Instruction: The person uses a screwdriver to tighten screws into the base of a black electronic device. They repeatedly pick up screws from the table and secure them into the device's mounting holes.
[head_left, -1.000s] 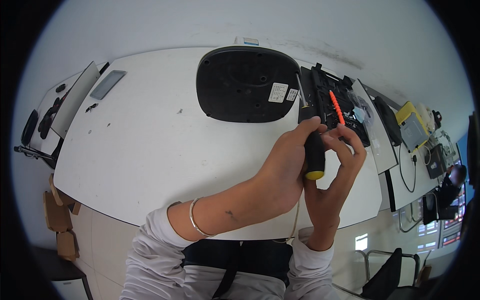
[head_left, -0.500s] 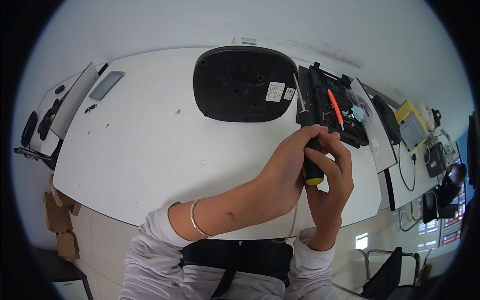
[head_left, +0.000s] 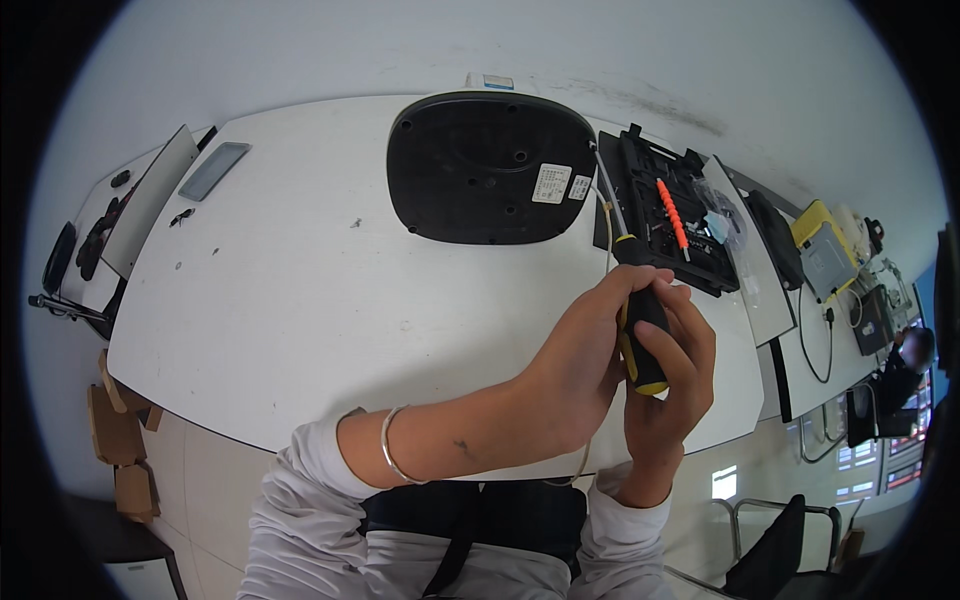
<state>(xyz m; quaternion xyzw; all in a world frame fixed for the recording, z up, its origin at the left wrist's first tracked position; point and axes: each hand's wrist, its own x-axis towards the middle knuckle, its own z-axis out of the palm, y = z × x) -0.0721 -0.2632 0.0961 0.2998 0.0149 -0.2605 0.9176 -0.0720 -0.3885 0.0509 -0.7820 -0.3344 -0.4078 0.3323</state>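
A black and yellow screwdriver [head_left: 641,330] is held between my two hands over the right part of the table. My left hand [head_left: 585,355] is closed on the handle from the left, its thumb near the shaft end. My right hand [head_left: 685,350] has its fingers wrapped round the handle from the right. The long metal shaft points away from me. Its tip meets the upper right edge of a rounded black base [head_left: 450,205], which has screw holes and two white labels [head_left: 551,184]. Whether the tip sits in a hole cannot be made out.
Right of the base lies an open black tool case [head_left: 700,255] with an orange-red rod [head_left: 670,210] in it. A pale cable [head_left: 607,215] runs beside the screwdriver. A grey phone [head_left: 213,171] lies at the table's far left. A person [head_left: 905,370] sits at far right.
Both hands and the screwdriver handle have shifted right and slightly toward me. The tip has moved a little toward the base's outer edge. The base has stayed put, and more of the cable shows.
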